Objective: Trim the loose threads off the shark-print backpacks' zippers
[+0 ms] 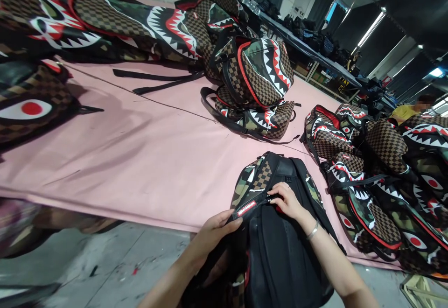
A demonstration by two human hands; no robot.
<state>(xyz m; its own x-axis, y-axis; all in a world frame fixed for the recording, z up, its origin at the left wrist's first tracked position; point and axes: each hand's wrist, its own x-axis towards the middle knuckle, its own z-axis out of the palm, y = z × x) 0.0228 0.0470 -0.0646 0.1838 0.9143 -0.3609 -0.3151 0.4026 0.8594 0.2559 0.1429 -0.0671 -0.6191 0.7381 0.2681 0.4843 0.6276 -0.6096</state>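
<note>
across the middle of the view: one pink-covered table [157, 158]. at its right end, one pile of patterned backpacks [376, 224], at least five (overlap prevents an exact count). mid-table, one stack [266, 74], at least two. one black-backed backpack [283, 247] at the near edge, back facing up. two hands: left hand [221, 226] and right hand [285, 200], both grasping one strap [261, 201] over it. one red label [247, 208] on strap; one bracelet [312, 231], right wrist.

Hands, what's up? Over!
Left hand, right hand: on black red-labelled strap. Black-and-camouflage backpack: padded back showing. Checkered shark-mouth backpacks: close, right.
</note>
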